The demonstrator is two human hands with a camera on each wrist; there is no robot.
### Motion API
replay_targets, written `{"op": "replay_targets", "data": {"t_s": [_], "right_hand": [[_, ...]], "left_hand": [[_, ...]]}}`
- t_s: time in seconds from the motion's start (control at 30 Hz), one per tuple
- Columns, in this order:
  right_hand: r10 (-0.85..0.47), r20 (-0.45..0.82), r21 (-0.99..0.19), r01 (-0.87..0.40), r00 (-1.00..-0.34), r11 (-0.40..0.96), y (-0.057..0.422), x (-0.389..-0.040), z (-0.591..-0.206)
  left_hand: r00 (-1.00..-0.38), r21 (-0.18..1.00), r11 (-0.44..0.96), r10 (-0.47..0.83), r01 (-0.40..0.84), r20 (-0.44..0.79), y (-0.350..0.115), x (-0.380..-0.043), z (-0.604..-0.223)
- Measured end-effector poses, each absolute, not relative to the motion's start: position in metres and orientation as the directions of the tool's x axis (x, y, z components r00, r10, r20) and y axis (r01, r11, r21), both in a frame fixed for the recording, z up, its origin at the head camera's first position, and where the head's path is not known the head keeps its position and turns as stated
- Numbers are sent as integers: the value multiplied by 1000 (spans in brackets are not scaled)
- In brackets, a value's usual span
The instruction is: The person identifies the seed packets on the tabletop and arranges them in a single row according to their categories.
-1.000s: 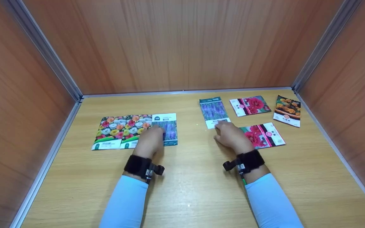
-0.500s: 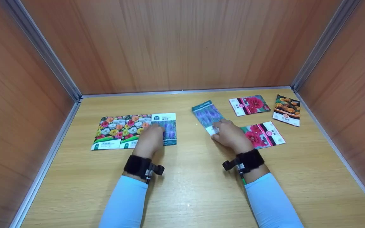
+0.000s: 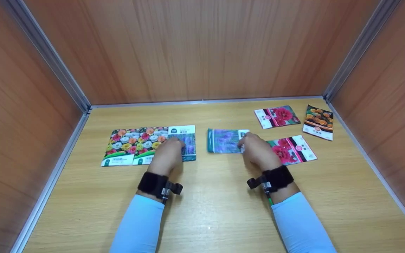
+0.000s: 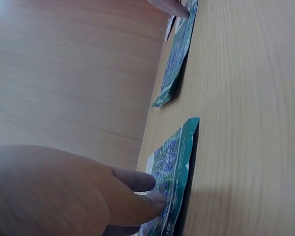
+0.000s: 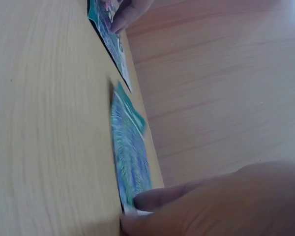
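My left hand (image 3: 167,154) rests its fingertips on a lavender seed packet (image 3: 189,149), which lies at the right end of a row. Two mixed-flower packets (image 3: 121,144) lie edge to edge on its left, the nearer one partly under the hand. In the left wrist view, the thumb and fingers (image 4: 137,209) touch the face of the packet. My right hand (image 3: 258,151) pinches the white end of a second lavender seed packet (image 3: 223,141) between thumb and fingers. This packet lies crosswise, its green end pointing left, a short gap from the row.
Beside my right hand lies a pink-flower packet (image 3: 290,150), partly covered by it. Another pink-flower packet (image 3: 277,117) and an orange-flower packet (image 3: 318,122) are farther back on the right. Wood-grain panels (image 3: 202,49) wall the table (image 3: 202,211) at back and sides.
My right hand has turned the second lavender packet anticlockwise, from nearly upright to crosswise, with its green end swinging left and toward me. My left hand has stayed in place.
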State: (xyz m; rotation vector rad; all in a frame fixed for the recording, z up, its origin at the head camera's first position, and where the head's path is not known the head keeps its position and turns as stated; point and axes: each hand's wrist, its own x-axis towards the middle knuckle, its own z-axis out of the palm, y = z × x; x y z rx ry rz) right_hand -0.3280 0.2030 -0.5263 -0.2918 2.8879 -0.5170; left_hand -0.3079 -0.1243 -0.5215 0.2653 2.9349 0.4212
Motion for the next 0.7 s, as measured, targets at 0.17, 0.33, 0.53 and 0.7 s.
{"op": "replay_targets", "data": {"t_s": [0.17, 0.33, 0.53, 0.7], "right_hand": [[-211, -107, -318, -168, -971, 933, 200, -328, -525], [-203, -36, -282, -185, -978, 941, 193, -327, -526], [-223, -91, -260, -193, -970, 946, 186, -322, -533], [-271, -103, -252, -239, -957, 938, 184, -325, -536]], "left_hand": [[-969, 299, 943, 199, 148, -147, -123, -307, -521], [-967, 303, 938, 215, 167, -134, -124, -307, -521], [-966, 304, 937, 221, 171, -136, -126, -309, -524], [-967, 314, 937, 205, 151, -149, -124, -310, -523]]}}
